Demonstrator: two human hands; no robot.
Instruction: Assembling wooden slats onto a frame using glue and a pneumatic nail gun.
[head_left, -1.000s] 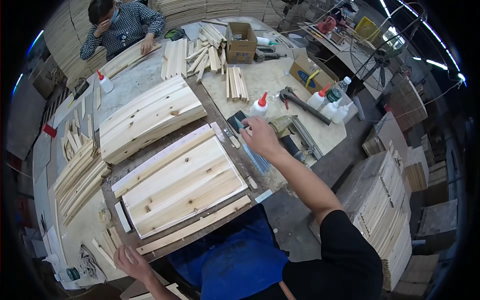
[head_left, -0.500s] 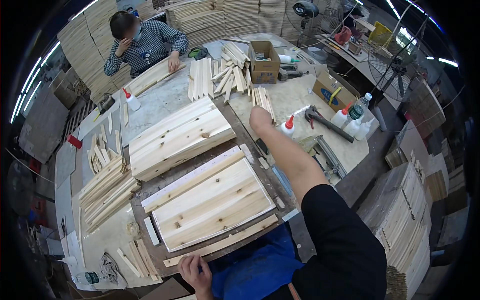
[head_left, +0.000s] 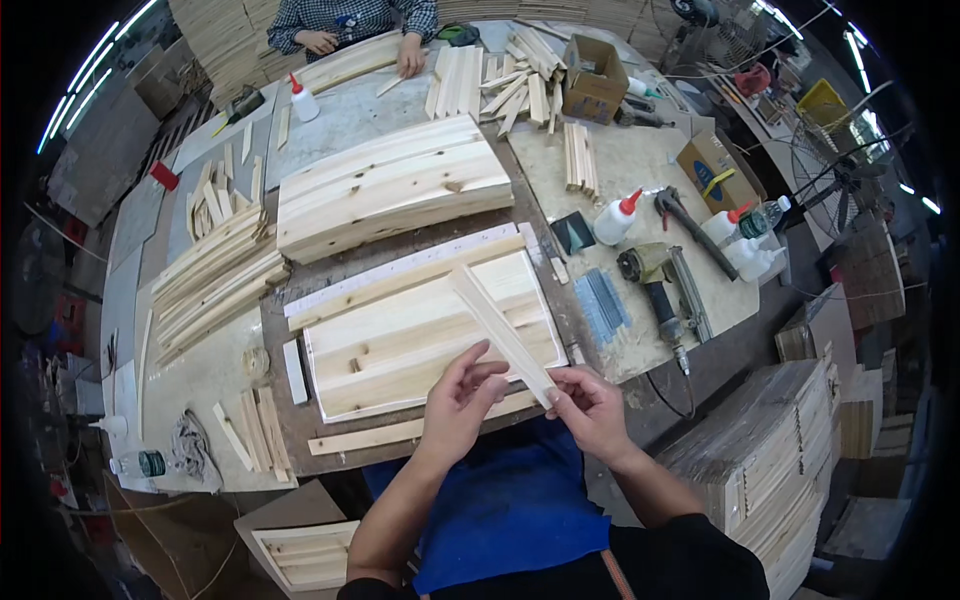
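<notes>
My left hand [head_left: 462,392] and my right hand [head_left: 590,405] both grip the near end of a thin pale wooden strip [head_left: 497,325]. The strip points away from me, slanting over a wooden panel [head_left: 420,340] that lies flat inside a frame on the workbench. My fingers pinch the strip's near end just above the panel's front edge. A larger panel of joined boards [head_left: 390,185] lies further back on the bench.
A nail gun [head_left: 660,290], strips of nails [head_left: 603,305] and glue bottles [head_left: 615,218] lie to the right. Stacks of wooden slats [head_left: 215,280] sit on the left. Another person [head_left: 350,20] works at the far end. Cardboard boxes [head_left: 595,80] stand at the back.
My right hand came back from the far right of the bench with a wooden strip. My left hand rose from the bench's near edge and took hold of the strip too.
</notes>
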